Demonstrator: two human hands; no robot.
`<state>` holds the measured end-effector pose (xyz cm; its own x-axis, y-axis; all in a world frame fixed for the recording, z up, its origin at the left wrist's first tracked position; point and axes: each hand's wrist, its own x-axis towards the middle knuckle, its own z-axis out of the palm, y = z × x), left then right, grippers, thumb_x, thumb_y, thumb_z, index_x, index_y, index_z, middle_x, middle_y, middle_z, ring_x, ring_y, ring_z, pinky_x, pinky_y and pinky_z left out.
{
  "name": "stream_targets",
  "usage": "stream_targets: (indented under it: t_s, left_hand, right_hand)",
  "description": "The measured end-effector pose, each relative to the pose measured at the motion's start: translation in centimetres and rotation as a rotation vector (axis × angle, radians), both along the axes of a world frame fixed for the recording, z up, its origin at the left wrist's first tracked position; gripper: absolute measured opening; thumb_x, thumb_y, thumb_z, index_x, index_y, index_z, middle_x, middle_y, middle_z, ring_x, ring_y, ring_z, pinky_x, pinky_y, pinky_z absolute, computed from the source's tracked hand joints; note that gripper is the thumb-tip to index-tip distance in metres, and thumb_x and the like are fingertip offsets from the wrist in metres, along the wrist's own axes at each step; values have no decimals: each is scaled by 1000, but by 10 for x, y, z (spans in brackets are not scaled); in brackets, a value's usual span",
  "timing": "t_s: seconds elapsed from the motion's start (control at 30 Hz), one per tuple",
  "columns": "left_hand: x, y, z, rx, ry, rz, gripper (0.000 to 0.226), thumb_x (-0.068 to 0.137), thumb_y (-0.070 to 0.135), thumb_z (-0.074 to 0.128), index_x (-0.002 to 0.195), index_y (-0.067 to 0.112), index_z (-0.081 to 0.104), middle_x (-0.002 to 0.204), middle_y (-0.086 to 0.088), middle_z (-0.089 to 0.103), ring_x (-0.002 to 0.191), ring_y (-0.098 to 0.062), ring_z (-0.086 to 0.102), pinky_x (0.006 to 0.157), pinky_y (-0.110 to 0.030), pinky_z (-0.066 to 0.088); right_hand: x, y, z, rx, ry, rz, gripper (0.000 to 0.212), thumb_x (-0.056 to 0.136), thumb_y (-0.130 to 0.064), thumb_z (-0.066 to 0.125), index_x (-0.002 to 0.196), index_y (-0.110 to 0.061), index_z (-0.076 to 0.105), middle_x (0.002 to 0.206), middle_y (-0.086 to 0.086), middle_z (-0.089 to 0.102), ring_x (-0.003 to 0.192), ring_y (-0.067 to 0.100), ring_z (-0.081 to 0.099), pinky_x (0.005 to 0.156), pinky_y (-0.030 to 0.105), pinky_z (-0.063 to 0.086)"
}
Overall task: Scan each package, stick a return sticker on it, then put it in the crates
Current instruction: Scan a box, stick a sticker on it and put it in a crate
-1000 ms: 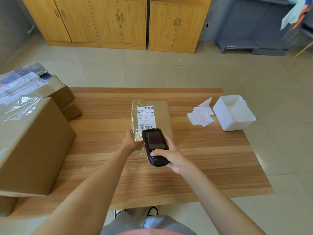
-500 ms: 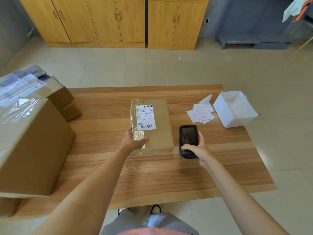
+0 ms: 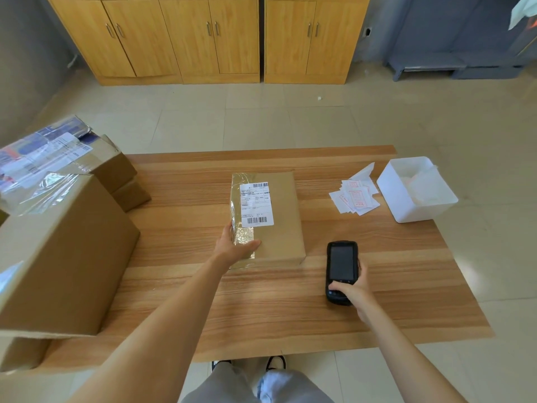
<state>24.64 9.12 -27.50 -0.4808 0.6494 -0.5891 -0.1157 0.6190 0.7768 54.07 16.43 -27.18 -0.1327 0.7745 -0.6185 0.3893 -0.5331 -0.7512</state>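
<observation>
- Two hands show in the head view, both over the wooden table (image 3: pixel 203 301), one on each side of the package (image 3: pixel 279 216).
- The package is a flat brown cardboard parcel lying near the middle of the table, with a white shipping label (image 3: pixel 256 204) on its top face and shiny clear tape down its left edge.
- The left hand (image 3: pixel 234 247) grips the package at its near left corner: the thumb lies on top across the taped strip, just below the label, and the fingers wrap the left side.
- The right hand (image 3: pixel 353 292) is apart from the package, to its right and nearer the person, and does not touch it.
- That hand holds a black handheld scanner (image 3: pixel 341 270), fingers curled round the right side and thumb on the lower keypad; the dark screen faces up, and the scanner's far end lies level with the near right corner of the package.
- Whether the scanner rests on the table or is held just above it cannot be told.
- Return stickers (image 3: pixel 356 196), white slips with red print, lie in a loose pile to the right of the package, well apart from both hands.
- Just beyond the stickers stands a white plastic bin (image 3: pixel 406 205) at the table's right edge.
- To the left of the package are stacked cardboard boxes (image 3: pixel 64 257), the nearest one large and plain, those behind it bearing labels and tape.
</observation>
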Motion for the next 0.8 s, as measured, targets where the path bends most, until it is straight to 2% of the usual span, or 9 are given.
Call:
stream_targets:
  t_s: [0.07,0.13,0.2,0.3,0.5,0.6,0.63,0.7,0.8]
  left_hand:
    - [-1,1,-1,14,9,0,107,65,24,88,150,28,22,139,-10,44,102,-22,63,64,-22,56]
    - [1,0,3,21,7,4,104,69,22,86,150,27,22,138,-9,46,87,-15,67,73,-28,58]
    - [1,-1,3,18,13,7,105,68,24,87,150,28,22,138,-9,46,82,-14,69,86,-37,57]
    - [2,-1,4,23,26,10,103,69,22,86,150,26,22,139,-8,44,84,-11,65,82,-31,56]
    - [2,-2,5,16,5,13,110,64,25,89,150,28,20,140,-10,42,100,-21,63,73,-27,58]
    - [5,-2,11,-29,19,21,120,52,40,92,148,34,20,139,-10,43,109,-27,61,75,-30,59]
    - [6,-2,15,-74,85,2,123,47,50,90,146,36,19,139,-9,43,113,-28,58,84,-35,57]
    - [8,1,28,-189,352,-98,114,55,58,82,145,33,18,136,-8,42,125,-31,45,103,-44,42]
    - [8,14,55,-183,734,-269,96,72,61,70,147,24,22,136,-11,41,128,-32,37,103,-45,31]
  right_hand:
    - [2,0,-4,-11,-39,23,94,69,9,77,143,-14,24,131,14,48,113,26,48,92,37,42]
    - [3,-1,-10,-8,-84,50,93,69,8,77,142,-13,24,132,15,47,118,30,48,96,40,42]
    - [3,-2,-13,6,-120,64,91,70,8,77,142,-11,24,131,15,47,119,31,47,94,39,41]
    - [3,-1,-18,10,-174,77,86,71,6,76,139,-9,27,129,15,48,117,31,48,94,39,42]
    - [7,7,-14,-45,-336,122,79,69,-9,80,133,-3,36,128,14,48,118,33,47,91,38,43]
    - [8,11,-12,-68,-387,158,97,51,-25,86,134,-8,38,131,14,49,119,33,46,99,44,43]
    - [7,15,-14,-67,-400,152,102,42,-32,84,131,-10,39,129,13,50,119,33,46,99,46,43]
    - [1,21,-7,-40,-403,121,92,51,-27,83,130,-12,39,129,13,49,118,33,45,98,45,43]
    - [-19,28,25,70,-446,133,84,72,-20,77,142,-16,30,140,14,37,127,33,37,102,44,39]
